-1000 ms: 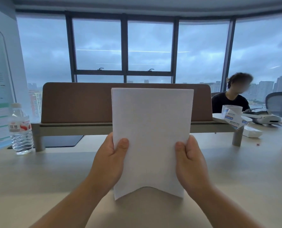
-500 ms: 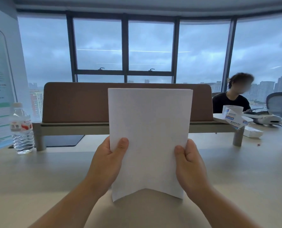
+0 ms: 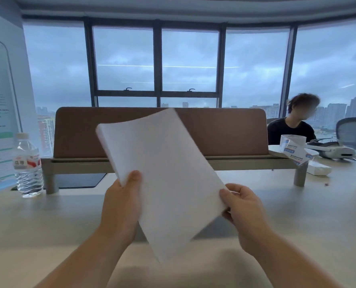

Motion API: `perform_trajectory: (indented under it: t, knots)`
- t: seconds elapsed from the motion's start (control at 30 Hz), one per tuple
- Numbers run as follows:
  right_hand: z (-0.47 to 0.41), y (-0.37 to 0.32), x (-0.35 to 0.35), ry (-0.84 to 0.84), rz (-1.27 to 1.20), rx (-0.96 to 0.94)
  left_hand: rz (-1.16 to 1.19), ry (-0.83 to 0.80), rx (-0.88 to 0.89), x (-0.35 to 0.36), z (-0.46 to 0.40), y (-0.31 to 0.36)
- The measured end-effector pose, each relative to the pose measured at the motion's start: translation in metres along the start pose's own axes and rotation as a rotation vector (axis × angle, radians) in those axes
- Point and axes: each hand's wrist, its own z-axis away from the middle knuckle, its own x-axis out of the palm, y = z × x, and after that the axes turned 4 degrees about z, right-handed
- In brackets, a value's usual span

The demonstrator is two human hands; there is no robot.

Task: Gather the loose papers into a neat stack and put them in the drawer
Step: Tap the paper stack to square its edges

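A stack of white papers (image 3: 164, 175) is held in the air above the beige desk (image 3: 48, 225), tilted so its top leans to the left. My left hand (image 3: 122, 206) grips the stack's left edge, thumb on the front face. My right hand (image 3: 242, 206) pinches the right edge, thumb in front and fingers curled behind. The stack's lower corner hangs just above the desk surface. No drawer is visible.
A water bottle (image 3: 27, 165) stands at the left of the desk. A brown divider panel on a low shelf (image 3: 214, 132) runs across the middle. A person in black (image 3: 291, 129) sits at the far right, near small boxes (image 3: 295, 151) and a white headset (image 3: 335, 151).
The stack has turned from upright to tilted, its top swinging left. My left hand rose along the left edge and my right hand shifted out to the right.
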Motion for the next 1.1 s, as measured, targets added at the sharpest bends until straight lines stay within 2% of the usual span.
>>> perform_trajectory:
  t: [0.1,0.17,0.23,0.33,0.43,0.57,0.67,0.73,0.83,0.93,1.03,1.1]
  knots:
    - [0.005,0.000,0.009,-0.216,-0.342,0.285,0.174,0.124,-0.075,0.006,0.001,-0.002]
    - [0.013,0.001,0.018,-0.395,-0.363,0.376,0.245,0.153,-0.148,0.012,0.005,-0.004]
    - [0.020,0.002,0.028,-0.436,-0.366,0.406,0.268,0.137,-0.191,0.015,0.009,-0.007]
    - [0.024,0.007,0.039,-0.327,-0.313,0.355,0.255,0.068,-0.229,0.018,0.013,-0.011]
    - [0.016,0.010,0.033,-0.175,-0.153,0.247,0.240,-0.037,-0.234,0.017,0.010,-0.013]
    - [0.003,0.011,0.012,-0.065,0.049,0.138,0.427,-0.086,-0.230,-0.002,-0.007,0.004]
    - [-0.002,0.012,0.000,0.010,0.155,0.078,0.421,-0.183,-0.259,-0.024,-0.022,0.016]
    - [-0.008,0.016,-0.005,0.055,0.209,0.024,0.303,-0.258,-0.286,-0.033,-0.028,0.020]
    - [-0.012,0.019,-0.009,0.084,0.300,-0.081,-0.021,-0.325,-0.249,-0.033,-0.027,0.023]
    - [-0.004,0.016,-0.007,0.093,0.358,-0.161,-0.260,-0.300,-0.168,-0.031,-0.028,0.014]
    - [0.000,0.015,-0.002,0.134,0.374,-0.255,-0.340,-0.231,-0.030,-0.030,-0.030,0.003]
    - [0.001,0.011,0.000,0.160,0.330,-0.300,-0.289,-0.226,0.028,-0.026,-0.026,0.005]
